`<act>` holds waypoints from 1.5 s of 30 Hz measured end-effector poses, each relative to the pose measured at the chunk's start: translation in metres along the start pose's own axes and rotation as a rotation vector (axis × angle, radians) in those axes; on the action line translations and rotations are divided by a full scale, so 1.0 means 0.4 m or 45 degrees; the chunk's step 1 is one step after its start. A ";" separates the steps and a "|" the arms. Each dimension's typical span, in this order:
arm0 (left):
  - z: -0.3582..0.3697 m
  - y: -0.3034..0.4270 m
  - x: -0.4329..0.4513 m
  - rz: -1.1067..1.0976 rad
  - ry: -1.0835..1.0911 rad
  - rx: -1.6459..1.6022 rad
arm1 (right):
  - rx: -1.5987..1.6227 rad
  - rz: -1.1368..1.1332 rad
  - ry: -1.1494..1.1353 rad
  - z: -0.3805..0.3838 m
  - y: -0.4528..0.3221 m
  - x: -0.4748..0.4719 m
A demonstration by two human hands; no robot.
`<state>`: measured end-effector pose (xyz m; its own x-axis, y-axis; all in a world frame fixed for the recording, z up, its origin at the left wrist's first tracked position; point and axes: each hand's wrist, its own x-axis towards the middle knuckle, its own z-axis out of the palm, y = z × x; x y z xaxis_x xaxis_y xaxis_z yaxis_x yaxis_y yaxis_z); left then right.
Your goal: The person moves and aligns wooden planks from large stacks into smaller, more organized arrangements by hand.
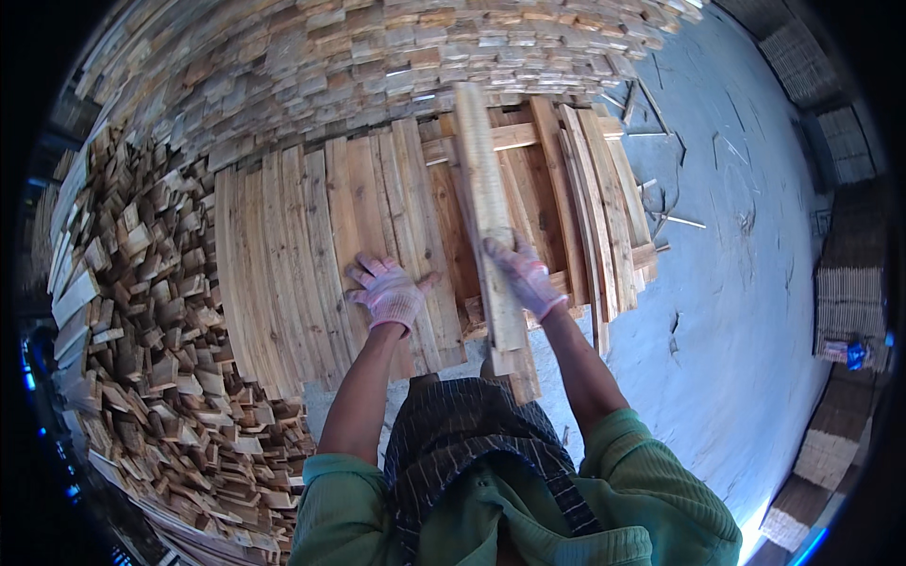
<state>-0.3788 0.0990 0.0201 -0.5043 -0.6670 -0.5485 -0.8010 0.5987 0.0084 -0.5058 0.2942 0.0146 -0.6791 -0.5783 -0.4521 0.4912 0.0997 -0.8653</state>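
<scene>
Side by side before me lies a row of wooden boards (283,212), forming a nearly closed surface on the left. My left hand (389,290), in a knitted work glove, rests on those boards with its fingers spread. My right hand (524,276), gloved the same way, grips the right edge of a long pale board (485,177) tilted across the stack. Beneath that board, a gap shows darker reddish boards (453,233) and a crosspiece (514,136). Several narrow boards (594,205) lie loosely at the right end. My right thumb is partly hidden.
A high stack of boards (396,49) stands beyond the row. At left is a large heap of short wood pieces (163,318). Wood scraps (672,219) lie on the concrete floor (736,233) to the right. Bundled wood stacks (849,304) line the far right.
</scene>
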 end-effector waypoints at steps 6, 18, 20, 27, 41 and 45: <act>-0.012 0.082 -0.086 0.562 0.537 -0.052 | -0.119 0.060 0.238 -0.103 -0.085 -0.016; 0.117 0.355 0.014 0.330 -0.120 -0.894 | -1.403 0.136 0.459 -0.091 -0.091 0.160; 0.128 0.342 -0.020 0.345 0.069 -0.916 | -1.351 0.178 0.435 -0.123 -0.093 0.186; 0.167 0.341 -0.109 0.540 0.254 -1.115 | -1.406 0.094 0.417 -0.222 -0.081 0.127; 0.083 0.372 -0.116 0.473 0.079 -1.055 | -1.850 0.245 0.696 -0.400 -0.077 -0.037; 0.006 0.062 -0.083 0.532 0.374 -0.937 | -1.827 0.098 0.747 -0.330 -0.085 -0.072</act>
<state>-0.3811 0.1372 0.0364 -0.7824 -0.6057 -0.1450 -0.4869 0.4497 0.7488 -0.5747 0.4144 0.0285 -0.9570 -0.1825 -0.2255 -0.1495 0.9764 -0.1558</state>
